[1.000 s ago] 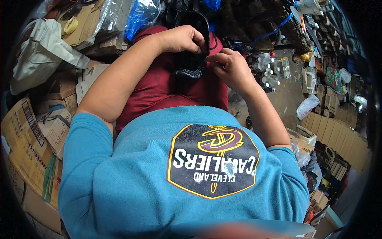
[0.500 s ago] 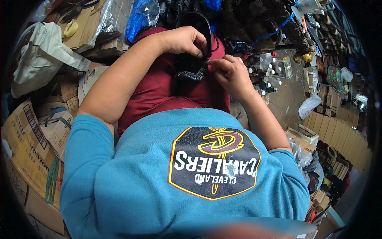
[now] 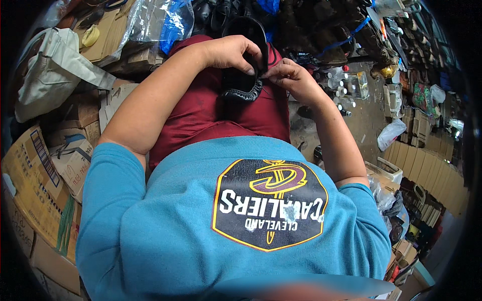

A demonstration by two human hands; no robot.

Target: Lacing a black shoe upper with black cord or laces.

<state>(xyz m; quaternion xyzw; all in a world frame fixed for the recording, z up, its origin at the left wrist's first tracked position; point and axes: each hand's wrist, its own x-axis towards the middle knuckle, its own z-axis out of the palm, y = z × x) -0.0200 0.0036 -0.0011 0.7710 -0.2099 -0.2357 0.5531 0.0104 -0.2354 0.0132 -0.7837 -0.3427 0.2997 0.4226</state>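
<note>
A black shoe [image 3: 244, 93] rests on my lap over the dark red trousers [image 3: 188, 105]. Its near end has a puckered, stitched edge, and the opening points away from me. My left hand [image 3: 233, 52] is closed on the shoe's side, thumb and bent fingers pressing the upper. At the shoe's right edge, my right hand [image 3: 291, 78] is pinched close beside the left fingertips. Whatever lies between the right fingertips is too small to make out. A thin black loop stands out from the shoe's right side, above my right hand.
Small bottles with white caps [image 3: 341, 90] stand on the floor to the right. Left of me are a pale cloth bag [image 3: 55, 62] and cardboard boxes [image 3: 35, 185]. Clear and blue plastic sheeting [image 3: 175, 25] and dark shoes [image 3: 218, 17] lie ahead. Flattened cardboard [image 3: 427, 170] lies far right.
My right hand has moved slightly up and away from me along the shoe's edge, its wrist turning. My left hand and the shoe are almost where they were.
</note>
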